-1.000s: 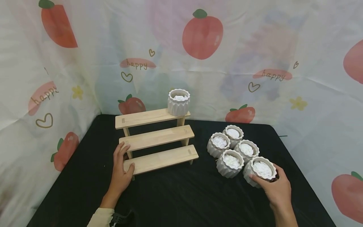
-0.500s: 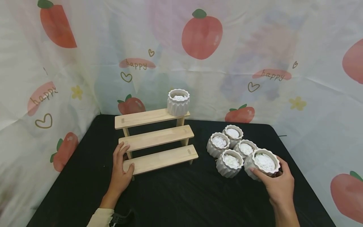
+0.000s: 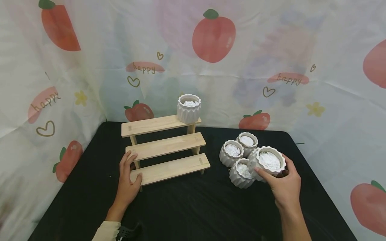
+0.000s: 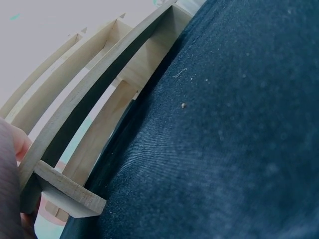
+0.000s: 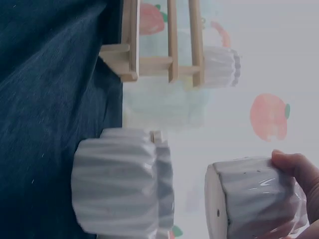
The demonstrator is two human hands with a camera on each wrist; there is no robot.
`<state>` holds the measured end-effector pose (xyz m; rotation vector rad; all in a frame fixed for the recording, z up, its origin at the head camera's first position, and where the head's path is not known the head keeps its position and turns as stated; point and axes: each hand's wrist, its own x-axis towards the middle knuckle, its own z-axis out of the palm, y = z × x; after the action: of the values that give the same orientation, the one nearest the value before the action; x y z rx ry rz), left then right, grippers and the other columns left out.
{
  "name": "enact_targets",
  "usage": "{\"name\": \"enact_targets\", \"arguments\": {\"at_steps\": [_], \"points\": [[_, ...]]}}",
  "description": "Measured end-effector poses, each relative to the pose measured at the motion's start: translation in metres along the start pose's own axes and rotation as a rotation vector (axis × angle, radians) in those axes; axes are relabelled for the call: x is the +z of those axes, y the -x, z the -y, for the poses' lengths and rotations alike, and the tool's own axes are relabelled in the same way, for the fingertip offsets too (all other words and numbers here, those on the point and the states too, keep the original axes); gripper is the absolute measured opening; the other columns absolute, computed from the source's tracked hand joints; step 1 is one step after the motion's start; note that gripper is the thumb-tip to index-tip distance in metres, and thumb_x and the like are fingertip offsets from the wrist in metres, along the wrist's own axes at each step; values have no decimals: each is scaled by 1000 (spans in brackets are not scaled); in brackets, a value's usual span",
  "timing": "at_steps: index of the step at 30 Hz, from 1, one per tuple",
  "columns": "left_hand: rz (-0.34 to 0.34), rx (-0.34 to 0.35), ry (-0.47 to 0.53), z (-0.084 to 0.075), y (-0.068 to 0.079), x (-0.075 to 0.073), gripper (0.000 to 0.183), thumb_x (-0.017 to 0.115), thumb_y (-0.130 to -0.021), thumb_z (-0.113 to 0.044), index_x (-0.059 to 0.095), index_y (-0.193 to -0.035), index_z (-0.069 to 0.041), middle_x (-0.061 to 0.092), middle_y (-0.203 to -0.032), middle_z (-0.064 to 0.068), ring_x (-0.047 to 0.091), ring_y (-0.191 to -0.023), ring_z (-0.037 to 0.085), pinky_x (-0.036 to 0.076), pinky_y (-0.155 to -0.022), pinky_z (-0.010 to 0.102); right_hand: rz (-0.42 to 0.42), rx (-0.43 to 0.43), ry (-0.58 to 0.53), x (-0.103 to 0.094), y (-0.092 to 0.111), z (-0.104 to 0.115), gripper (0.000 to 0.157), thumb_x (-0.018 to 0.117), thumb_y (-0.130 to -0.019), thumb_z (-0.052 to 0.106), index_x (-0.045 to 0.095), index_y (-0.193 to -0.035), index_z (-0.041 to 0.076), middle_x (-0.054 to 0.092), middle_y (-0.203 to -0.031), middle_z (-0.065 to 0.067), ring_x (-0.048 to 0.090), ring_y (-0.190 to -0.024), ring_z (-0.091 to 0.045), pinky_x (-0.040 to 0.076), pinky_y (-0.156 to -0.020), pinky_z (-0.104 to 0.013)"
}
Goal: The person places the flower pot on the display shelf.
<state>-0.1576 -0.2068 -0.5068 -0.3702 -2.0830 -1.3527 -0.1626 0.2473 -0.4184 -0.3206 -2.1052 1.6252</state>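
My right hand (image 3: 286,182) grips a white fluted ceramic pot (image 3: 266,162) by its side, thumb in front. White granules fill the pot. In the right wrist view its underside with a small hole shows, so it is raised off the table. On the left, my left hand (image 3: 128,187) holds the end of a three-tier wooden stand (image 3: 170,147), thumb at the lowest board and fingertips by the middle one. A similar pot (image 3: 189,112) stands at the right end of the top board. More fluted pots (image 3: 231,152) stand behind and left of the held one, which hides another.
A black cloth (image 3: 187,207) covers the table under the stand and pots. Behind and at both sides hangs a printed curtain (image 3: 241,80) with fruit pictures, close to the table's back edge.
My right hand has lifted the nearest right pot and carried it left and back, over the neighbouring pot. The left hand keeps its place on the stand.
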Motion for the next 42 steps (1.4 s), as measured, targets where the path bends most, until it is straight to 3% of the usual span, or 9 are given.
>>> {"name": "enact_targets", "arguments": {"at_steps": [11, 18, 26, 31, 39, 42], "points": [[0, 5, 3, 1, -1, 0, 71, 57, -79, 24, 43, -147, 9, 23, -158, 30, 27, -143, 33, 32, -103, 18, 121, -63, -21, 28, 3, 14, 89, 92, -73, 0, 51, -151, 13, 56, -136, -7, 55, -114, -19, 51, -80, -15], [-7, 12, -3, 0, -2, -1, 73, 56, -77, 25, 42, -147, 10, 23, -158, 31, 27, -143, 34, 31, -104, 16, 192, -41, -27, 52, 8, 20, 91, 93, -76, 9, 46, -154, 11, 51, -138, -9, 51, -117, -22, 51, -81, -17], [-7, 28, -9, 5, 0, 1, 72, 57, -77, 23, 42, -147, 10, 23, -157, 30, 27, -143, 29, 31, -103, 16, 291, -23, -96, 84, 15, 20, 88, 92, -75, 4, 47, -151, 7, 52, -135, -13, 50, -115, -25, 51, -81, -22], [-6, 11, -1, 4, 0, 2, 72, 57, -77, 25, 42, -146, 11, 23, -157, 33, 27, -143, 33, 32, -104, 17, 336, -44, -110, 101, 17, 23, 88, 93, -73, 4, 48, -149, 6, 52, -136, -14, 51, -116, -25, 48, -86, -24], [11, -10, -29, 37, 7, 3, 80, 61, -78, 21, 42, -153, -1, 20, -165, 18, 23, -147, 26, 34, -105, 22, 310, -118, -186, 127, 17, 37, 85, 95, -72, 6, 52, -146, 6, 52, -137, -11, 51, -122, -24, 45, -98, -37], [24, -22, -45, 42, 9, 1, 80, 63, -81, 17, 42, -155, -6, 20, -166, 12, 21, -149, 27, 34, -106, 24, 304, -139, -213, 139, 16, 41, 85, 96, -71, 7, 54, -144, 7, 51, -137, -12, 51, -123, -24, 44, -100, -39]]}}
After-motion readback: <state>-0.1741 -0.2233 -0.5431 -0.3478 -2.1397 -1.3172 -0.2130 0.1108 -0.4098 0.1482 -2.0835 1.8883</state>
